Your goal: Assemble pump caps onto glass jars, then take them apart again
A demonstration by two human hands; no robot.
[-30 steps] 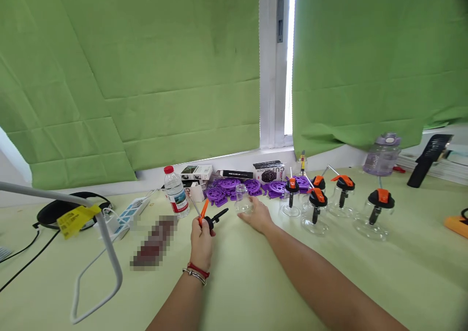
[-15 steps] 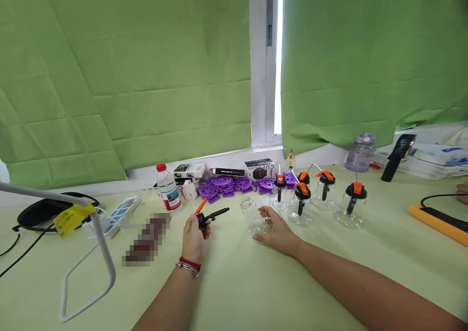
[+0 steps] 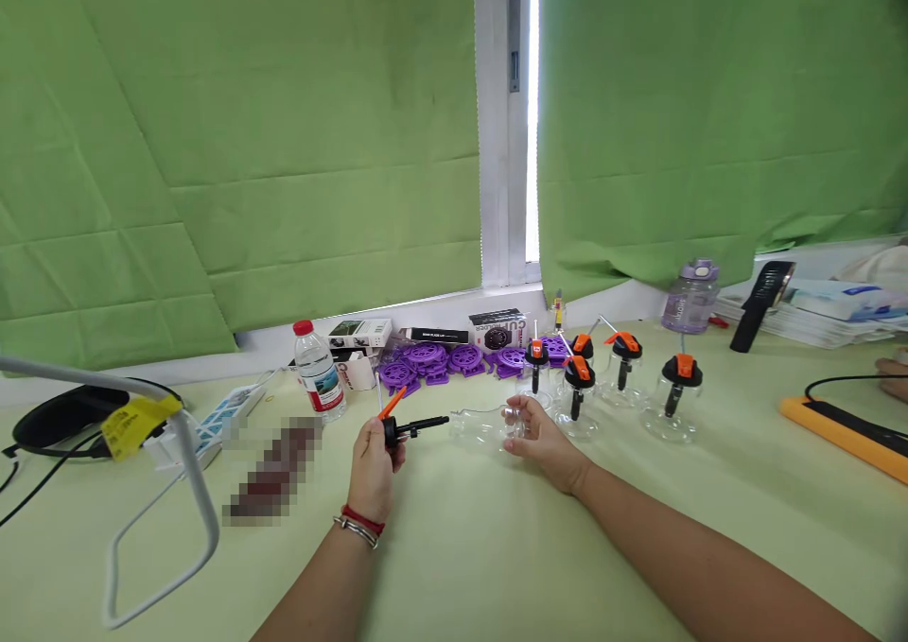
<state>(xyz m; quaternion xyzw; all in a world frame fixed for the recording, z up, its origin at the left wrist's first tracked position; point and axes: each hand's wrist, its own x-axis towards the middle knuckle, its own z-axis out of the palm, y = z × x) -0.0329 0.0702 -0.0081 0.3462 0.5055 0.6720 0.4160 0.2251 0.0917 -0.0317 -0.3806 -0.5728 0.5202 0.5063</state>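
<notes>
My left hand [image 3: 375,462] is closed around a black dispenser lid [image 3: 392,431] with an orange lever, a thin metal rod and a black stem pointing right. In my right hand [image 3: 543,443] is a clear glass bottle [image 3: 482,426], held by its base and tipped on its side. The bottle's mouth faces left, close to the tip of the black stem; whether the two touch is hard to tell. Right of my right hand stand several clear bottles fitted with black and orange lids, among them a capped bottle [image 3: 682,396] at the far right of the group.
A red-capped water bottle [image 3: 318,373] stands at left, beside small boxes [image 3: 361,335] and purple plastic parts [image 3: 426,356]. Further left are a power strip [image 3: 231,415] and a white metal frame [image 3: 202,491]. At right lie an orange bar [image 3: 837,434] and a black handheld fan [image 3: 762,306].
My right hand has turned the glass bottle from a tilted stance onto its side, bringing its mouth toward the stem. My left hand keeps its hold on the lid. The view has shifted slightly.
</notes>
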